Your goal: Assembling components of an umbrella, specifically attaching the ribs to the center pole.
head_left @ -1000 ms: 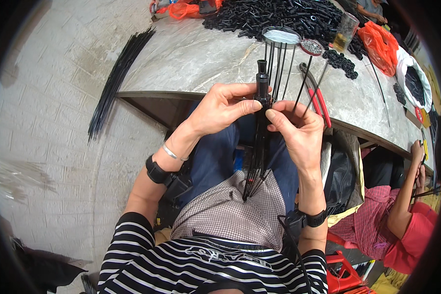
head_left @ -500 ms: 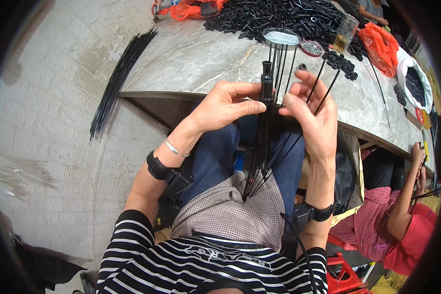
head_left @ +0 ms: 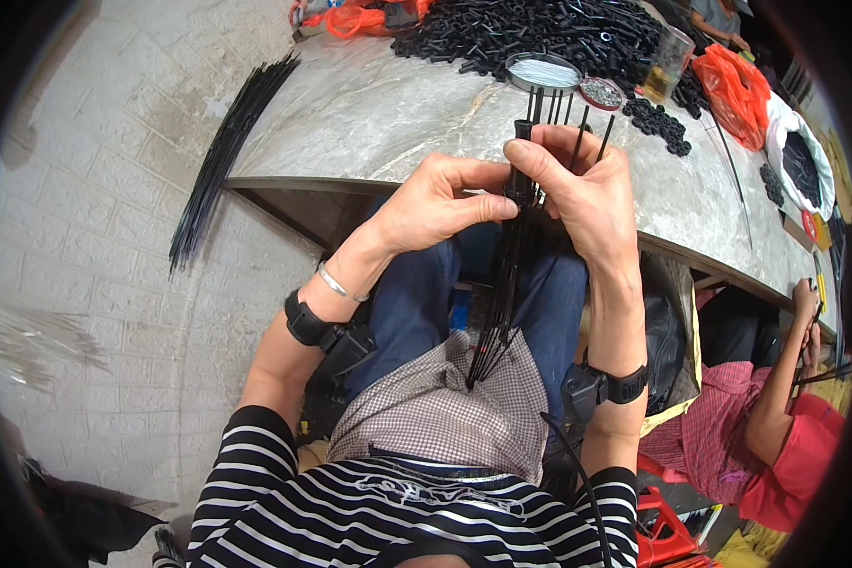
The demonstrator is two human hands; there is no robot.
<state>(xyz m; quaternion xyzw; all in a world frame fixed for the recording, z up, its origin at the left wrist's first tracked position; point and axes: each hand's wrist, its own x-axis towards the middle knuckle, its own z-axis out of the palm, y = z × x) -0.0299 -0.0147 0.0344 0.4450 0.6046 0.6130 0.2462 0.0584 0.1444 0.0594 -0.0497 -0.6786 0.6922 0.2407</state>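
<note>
A black tube with a flared top (head_left: 520, 170) stands upright in front of me, resembling part of an umbrella frame. Thin black rods (head_left: 490, 312) run along it and draw together at my lap. My left hand (head_left: 450, 197) pinches the tube from the left between thumb and fingers. On the other side my right hand (head_left: 582, 185) is closed, its thumb at the tube's upper end. Several loose rod ends (head_left: 608, 137) stick up between and behind the right fingers. What the right fingertips touch is partly hidden.
Along the grey tabletop (head_left: 379, 114) lie a heap of black tubular parts (head_left: 540, 38), a round dish of white pieces (head_left: 543, 72), black rings (head_left: 661, 123) and a red bag (head_left: 734, 90). A rod bundle (head_left: 232, 156) overhangs the left edge. Another person's arm (head_left: 776, 388) is at right.
My right hand has moved left and slightly up, bringing its thumb to the tube's top. The rods by its fingers have shifted left. My left hand stays on the tube.
</note>
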